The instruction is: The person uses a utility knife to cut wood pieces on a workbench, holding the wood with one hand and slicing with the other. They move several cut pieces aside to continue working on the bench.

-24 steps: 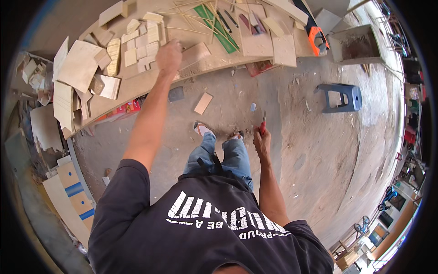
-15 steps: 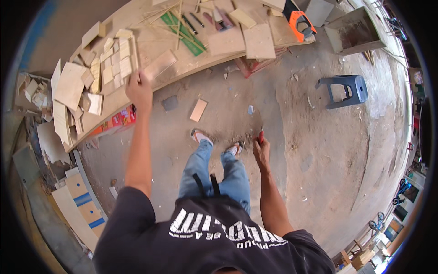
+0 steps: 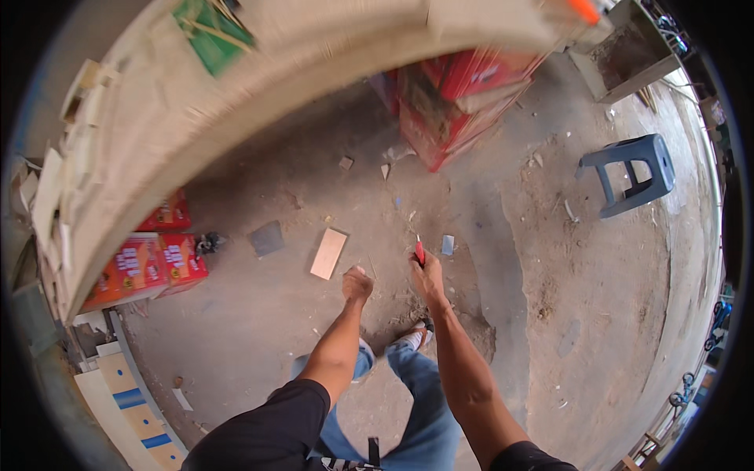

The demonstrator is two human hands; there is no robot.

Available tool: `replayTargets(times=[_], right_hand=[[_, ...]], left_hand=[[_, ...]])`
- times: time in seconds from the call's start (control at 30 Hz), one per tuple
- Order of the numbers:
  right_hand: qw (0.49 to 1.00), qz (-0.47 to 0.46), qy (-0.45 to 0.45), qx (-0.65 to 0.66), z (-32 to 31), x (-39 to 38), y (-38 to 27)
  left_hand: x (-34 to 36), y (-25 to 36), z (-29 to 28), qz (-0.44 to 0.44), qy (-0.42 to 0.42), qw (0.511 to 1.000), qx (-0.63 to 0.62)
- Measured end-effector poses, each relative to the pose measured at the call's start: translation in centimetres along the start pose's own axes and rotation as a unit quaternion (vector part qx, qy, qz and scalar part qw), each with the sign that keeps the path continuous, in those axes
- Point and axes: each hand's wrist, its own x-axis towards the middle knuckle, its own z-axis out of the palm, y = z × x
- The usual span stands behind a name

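Note:
My left hand (image 3: 356,286) is low over the floor (image 3: 416,306), its fingers curled round something I cannot make out. Just to its right, my right hand (image 3: 428,276) grips a red-handled tool (image 3: 419,252) with a thin metal tip, pointing away from me. A pale rectangular wood offcut (image 3: 329,253) lies on the floor beyond my left hand, and a small light blue piece (image 3: 448,245) lies to the right of the tool. The workbench (image 3: 204,118) arches blurred across the top left, carrying wood pieces (image 3: 49,196) and a green sheet (image 3: 206,35) with sticks on it.
Red cartons stand under the bench at left (image 3: 129,267) and at centre right (image 3: 448,110). A blue-grey plastic stool (image 3: 652,173) is on the right, beneath an open box (image 3: 620,55) at the top. Panels with blue stripes (image 3: 129,396) lean at lower left. Bicycles (image 3: 683,388) show at far right.
My left hand has left the wood pieces on the bench and dropped beside my right hand. The view has tipped down and closer to the bench edge, showing more cartons under it.

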Motion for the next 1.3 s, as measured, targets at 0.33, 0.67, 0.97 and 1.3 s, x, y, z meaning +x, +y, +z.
replayTargets(times=[0.33, 0.67, 0.97, 1.3], right_hand=[[0.998, 0.002, -0.041, -0.052, 6.3, 6.7, 14.9], [0.993, -0.024, -0.064, -0.093, 6.8, 6.4, 10.0], [0.917, -0.348, 0.115, -0.16, 1.7, -4.2, -11.5], [0.915, -0.23, -0.297, -0.148, -7.8, -20.3, -40.1]], left_hand=[[9.0, -9.7, 18.2, -0.108, 0.118, 0.985, -0.062], [9.1, -8.5, 14.6, 0.005, 0.111, 0.994, -0.021], [-6.6, 8.7, -10.5, 0.181, -0.011, 0.936, -0.301], [-23.6, 16.4, -44.1, 0.251, -0.024, 0.925, -0.283]])
